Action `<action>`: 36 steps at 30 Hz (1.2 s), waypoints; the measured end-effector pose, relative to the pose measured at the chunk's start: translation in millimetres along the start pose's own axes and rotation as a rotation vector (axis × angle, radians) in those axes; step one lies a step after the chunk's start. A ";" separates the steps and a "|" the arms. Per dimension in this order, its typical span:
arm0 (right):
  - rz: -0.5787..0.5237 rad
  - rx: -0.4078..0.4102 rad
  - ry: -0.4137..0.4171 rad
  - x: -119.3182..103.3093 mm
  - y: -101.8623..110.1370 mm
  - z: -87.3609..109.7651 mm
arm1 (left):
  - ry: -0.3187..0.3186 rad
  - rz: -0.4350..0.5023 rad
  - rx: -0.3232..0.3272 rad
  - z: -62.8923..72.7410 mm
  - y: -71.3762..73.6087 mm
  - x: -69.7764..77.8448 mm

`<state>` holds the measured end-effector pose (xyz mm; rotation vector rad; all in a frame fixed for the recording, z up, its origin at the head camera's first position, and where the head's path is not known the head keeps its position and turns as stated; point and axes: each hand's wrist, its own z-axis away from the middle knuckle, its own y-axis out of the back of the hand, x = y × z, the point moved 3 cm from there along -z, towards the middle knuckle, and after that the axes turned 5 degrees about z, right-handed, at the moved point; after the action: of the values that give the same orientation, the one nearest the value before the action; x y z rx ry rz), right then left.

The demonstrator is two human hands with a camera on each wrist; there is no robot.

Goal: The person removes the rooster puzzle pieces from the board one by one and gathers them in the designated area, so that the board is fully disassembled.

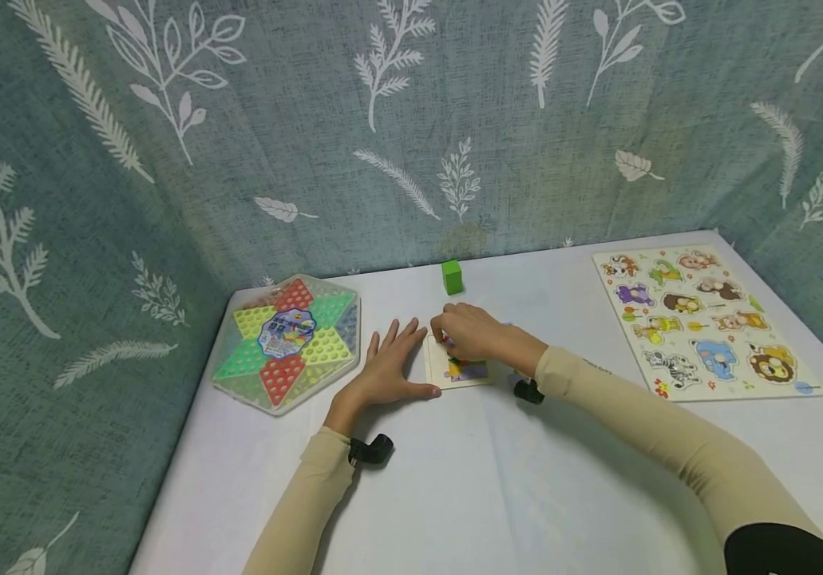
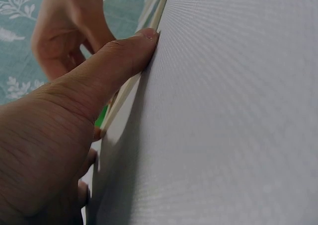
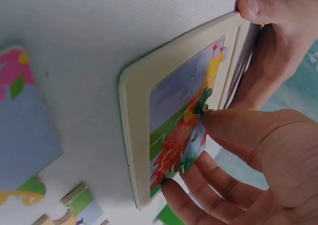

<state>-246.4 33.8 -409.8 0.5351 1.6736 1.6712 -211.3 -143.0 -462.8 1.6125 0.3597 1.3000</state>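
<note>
A small wooden jigsaw puzzle frame (image 1: 437,377) lies on the white table, with part of a colourful picture inside its pale border. My left hand (image 1: 385,374) rests beside its left edge, fingers spread and the thumb at the near corner; the left wrist view shows that thumb (image 2: 124,51) against the rim. Over the picture, my right hand (image 1: 472,331) pinches a puzzle piece (image 3: 197,134) between thumb and fingers, tilted at the picture's edge in the right wrist view. Fingers cover part of the piece. Loose puzzle pieces (image 3: 25,130) lie beside the frame, mostly behind my right wrist in the head view.
A green block (image 1: 452,277) stands behind the frame near the curtain. To the left lies a hexagonal Chinese checkers board (image 1: 332,375). An animal picture board (image 1: 713,319) lies at the right. Patterned curtain (image 1: 411,160) encloses the table's back and sides.
</note>
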 end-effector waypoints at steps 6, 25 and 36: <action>0.006 0.020 0.022 0.0 -0.6 1.4 | 0.004 -0.003 0.000 -0.3 -1.2 0.9; 0.029 0.029 0.011 0.0 -0.9 -1.2 | 0.002 -0.004 -0.001 -0.1 -0.2 0.5; 0.028 0.053 0.021 -0.1 -0.7 -0.6 | 0.008 -0.007 0.001 -1.2 -1.5 -1.7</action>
<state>-246.7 33.2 -410.5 0.5709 1.7369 1.6618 -212.5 -143.0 -465.1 1.6062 0.3701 1.3011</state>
